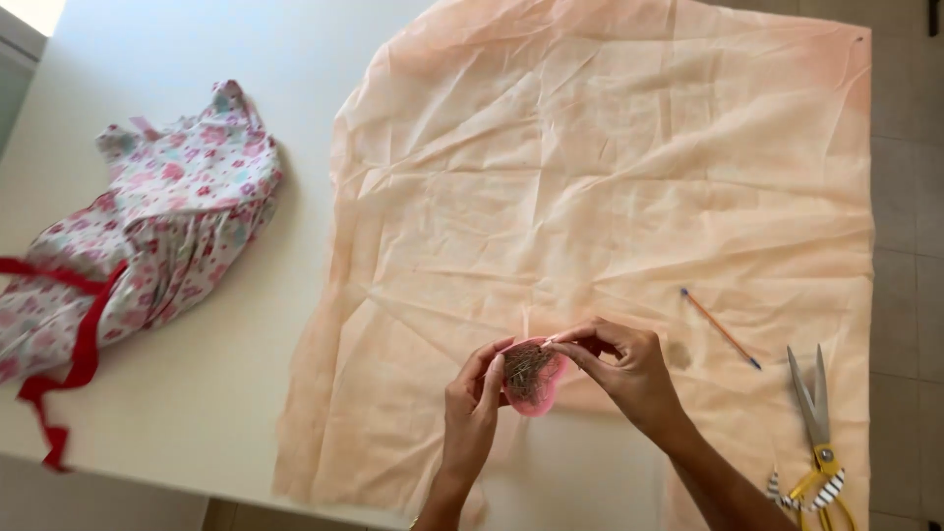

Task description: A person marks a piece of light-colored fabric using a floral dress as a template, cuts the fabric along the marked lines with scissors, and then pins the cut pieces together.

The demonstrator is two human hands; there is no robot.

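- Left hand point(474, 401) cupping pink pin box point(532, 377) near tabletop's point(226, 393) front edge, over peach cloth point(610, 197).
- Right hand point(619, 362) pinching at box rim.
- Pencil point(721, 328), scissors point(816, 433) at right; floral dress point(138, 236) at left edge.

The scene is lit brightly and evenly by soft daylight. Glare is seen at the upper left corner of the table point(197, 59). Only faint shadows are cast, and slight softness is noted throughout.

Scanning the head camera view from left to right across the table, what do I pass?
Red ribbon → floral dress → peach fabric sheet → left hand → pink pin holder → right hand → pencil → scissors.
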